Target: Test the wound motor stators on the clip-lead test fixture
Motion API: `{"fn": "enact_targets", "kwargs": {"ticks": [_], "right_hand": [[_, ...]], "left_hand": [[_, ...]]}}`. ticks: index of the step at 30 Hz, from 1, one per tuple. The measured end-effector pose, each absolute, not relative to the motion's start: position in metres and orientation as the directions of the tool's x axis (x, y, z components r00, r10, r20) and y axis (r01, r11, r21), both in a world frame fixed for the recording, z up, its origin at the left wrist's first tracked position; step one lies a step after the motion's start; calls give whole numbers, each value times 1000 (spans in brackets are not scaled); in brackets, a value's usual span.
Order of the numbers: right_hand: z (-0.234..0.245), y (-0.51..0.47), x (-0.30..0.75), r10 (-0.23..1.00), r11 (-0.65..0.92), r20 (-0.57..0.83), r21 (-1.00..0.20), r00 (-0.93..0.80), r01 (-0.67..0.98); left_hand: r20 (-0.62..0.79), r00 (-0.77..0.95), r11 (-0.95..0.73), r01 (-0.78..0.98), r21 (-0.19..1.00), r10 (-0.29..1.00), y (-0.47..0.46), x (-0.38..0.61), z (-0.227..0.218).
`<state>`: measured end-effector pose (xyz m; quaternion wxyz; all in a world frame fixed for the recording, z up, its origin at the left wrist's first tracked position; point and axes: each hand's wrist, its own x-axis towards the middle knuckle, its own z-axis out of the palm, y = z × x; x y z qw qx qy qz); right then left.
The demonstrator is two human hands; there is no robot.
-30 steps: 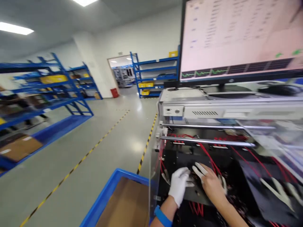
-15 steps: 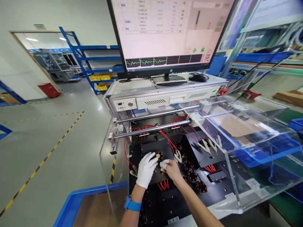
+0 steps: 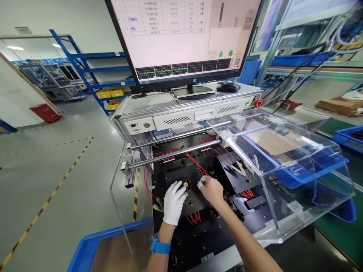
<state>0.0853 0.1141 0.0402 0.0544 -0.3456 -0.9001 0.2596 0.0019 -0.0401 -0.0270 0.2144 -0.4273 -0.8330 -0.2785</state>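
Observation:
My left hand [image 3: 173, 203], in a white glove, grips the side of a small round wound stator [image 3: 188, 183], dark with copper-red segments and a pale yellow centre. The stator rests on a black fixture plate [image 3: 174, 176]. To its right, my right hand [image 3: 212, 190] has white covers on its fingertips, and its fingers are curled together where red leads [image 3: 197, 163] end. Whatever lies in that pinch is hidden. Left of my gloved hand, pale test clips [image 3: 158, 206] lie at the plate's edge. More wound stators [image 3: 238, 214] lie partly behind my right forearm.
A monitor [image 3: 184, 41] stands on the tester housing [image 3: 181, 119]. Metal rods [image 3: 176, 153] cross above the fixture. A clear cover [image 3: 300, 151] extends to the right. More clips [image 3: 239, 169] lie on a second black plate [image 3: 227, 172]. A blue bin [image 3: 82, 245] sits at lower left.
My right hand has moved away from the stator, up and right to the clips at the ends of the red leads. My left hand stays at the stator. The view has shifted slightly.

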Motion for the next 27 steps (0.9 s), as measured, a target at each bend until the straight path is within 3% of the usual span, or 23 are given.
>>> {"fn": "enact_targets", "kwargs": {"ticks": [4,6,8,12,20,24,27], "right_hand": [[6,154,96,439,516,-323,-673,-839,530],[-9,166,91,510,510,-243,-686,-825,518],[-21,173,79,626,588,-90,-599,-775,545],[-35,178,57,586,696,-51,-481,-809,534],[-7,170,63,517,633,-12,-668,-856,391],[13,159,52,541,429,-26,-851,-841,302],[18,150,40,549,369,-73,-873,-833,320]], "left_hand": [[644,-426,443,884,147,636,-42,8,-26],[637,-409,430,893,132,653,-41,13,-25],[631,-417,430,891,142,655,-38,19,-24],[625,-403,385,907,174,668,-30,27,-22],[479,-573,415,817,401,665,-18,36,-2],[454,-623,436,776,455,637,-17,38,2],[450,-626,444,775,449,637,-16,39,1]]}}
